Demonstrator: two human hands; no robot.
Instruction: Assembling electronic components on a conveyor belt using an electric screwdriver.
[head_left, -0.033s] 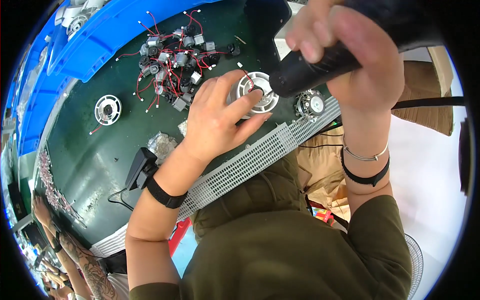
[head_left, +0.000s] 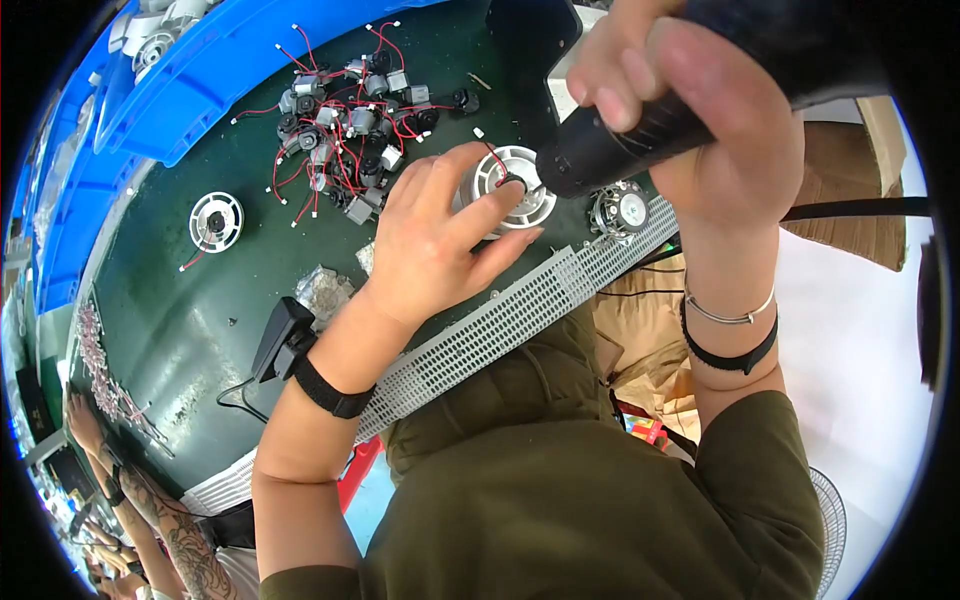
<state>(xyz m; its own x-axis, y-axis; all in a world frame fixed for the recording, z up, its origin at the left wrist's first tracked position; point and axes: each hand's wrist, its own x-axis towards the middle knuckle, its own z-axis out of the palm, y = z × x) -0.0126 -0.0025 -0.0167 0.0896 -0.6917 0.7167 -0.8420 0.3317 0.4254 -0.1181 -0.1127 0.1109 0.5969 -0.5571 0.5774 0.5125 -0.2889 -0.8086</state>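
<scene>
My left hand [head_left: 430, 235] is closed around a white round plastic housing [head_left: 540, 205] on the green bench, its fingers over the rim and centre. A small black part with a red wire [head_left: 501, 165] sits at the housing's middle, partly hidden by my fingers. My right hand [head_left: 720, 130] grips a black electric screwdriver [head_left: 620, 145], thumb along its body. The driver slants down to the left, and its thin bit meets the housing beside my left fingertips. Just right of the housing stands a silver and white round unit [head_left: 621, 210].
Several small motors with red wires [head_left: 350, 120] lie heaped beyond my left hand. Another white housing [head_left: 216, 222] lies farther left. Blue bins [head_left: 200, 100] line the far side. A perforated white strip [head_left: 480, 320] edges the bench. At lower left, another person's tattooed arm [head_left: 180, 535] shows.
My right hand and the screwdriver have shifted very slightly left. Otherwise nothing visibly differs.
</scene>
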